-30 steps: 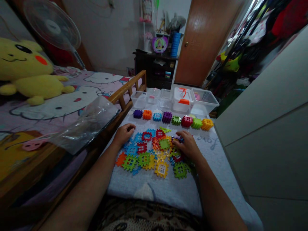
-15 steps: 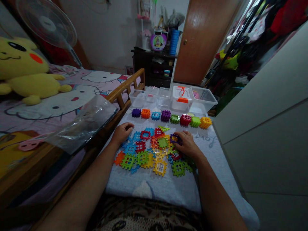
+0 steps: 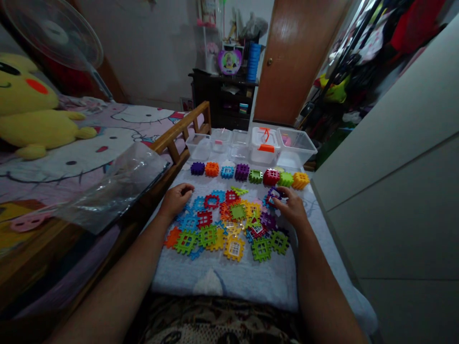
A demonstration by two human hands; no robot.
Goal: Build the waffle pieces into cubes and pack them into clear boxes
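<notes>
My right hand [image 3: 292, 206] is closed on a purple interlocking block [image 3: 274, 195] with a window pattern, at the right side of a loose pile. My left hand [image 3: 175, 199] rests at the pile's left edge, fingers loosely curled with a gap to the thumb, holding nothing. Between the hands lie flat notched blocks: a green one [image 3: 187, 242], a yellow one with a white window [image 3: 234, 248], a red one [image 3: 204, 219] and several blue ones. Another purple block [image 3: 268, 220] lies below my right hand. Behind the pile runs a row of block stacks, among them a dark red one [image 3: 271, 177].
Clear plastic boxes [image 3: 296, 145] and a lidded box with an orange handle [image 3: 266, 145] stand at the table's far end. A wooden bed rail [image 3: 179, 125] borders the left side, with a plastic bag [image 3: 118, 191] over it. A white cabinet [image 3: 401, 191] stands right.
My right hand has moved right and slightly away with the purple block, uncovering blocks beneath. The view has shifted a little; my left hand stays beside the pile.
</notes>
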